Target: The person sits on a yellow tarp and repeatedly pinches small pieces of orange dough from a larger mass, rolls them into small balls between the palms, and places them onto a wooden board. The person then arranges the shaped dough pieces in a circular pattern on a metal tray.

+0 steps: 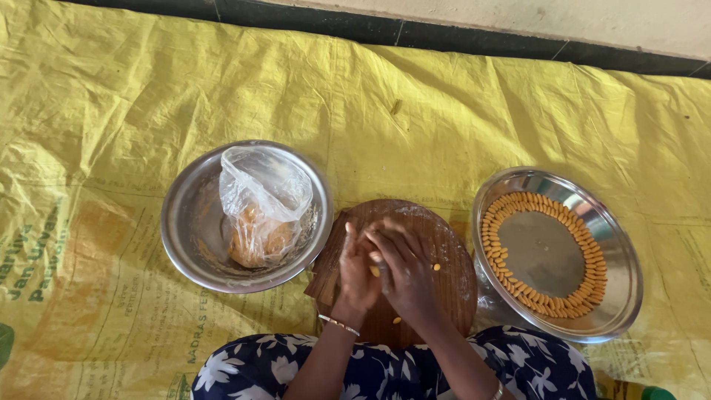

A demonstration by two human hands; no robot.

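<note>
**Two hands pressed together over a wooden board**

Above the round wooden board [444,252], the left hand [357,268] and the right hand [404,270] meet palm to palm, the right laid partly over the left. Between them sits a small orange piece of dough [375,271], showing just where the palms meet; the fingers of both hands are closed together and bear on it, the left fingers [351,235] pointing up and away from the body, the right fingers [385,241] slanting across them. How much of the piece is hidden inside the hands cannot be told.

Two more small orange bits lie on the board: one [436,267] just beside the right hand, another [397,320] near the wrists at the board's near edge. A thin bangle [338,324] circles the left wrist.

Left of the board, touching its edge, stands a steel bowl [194,222] holding a clear plastic bag [263,194] with a lump of orange dough [259,241] inside. Right of the board lies a steel plate [615,296]; shaped orange pieces [544,201] are set side by side in a ring around its rim, with the centre bare. Everything rests on a crumpled yellow sheet [111,96] spread on the floor. The person's lap, in dark blue cloth with white flowers [259,367], fills the lower edge.
</note>
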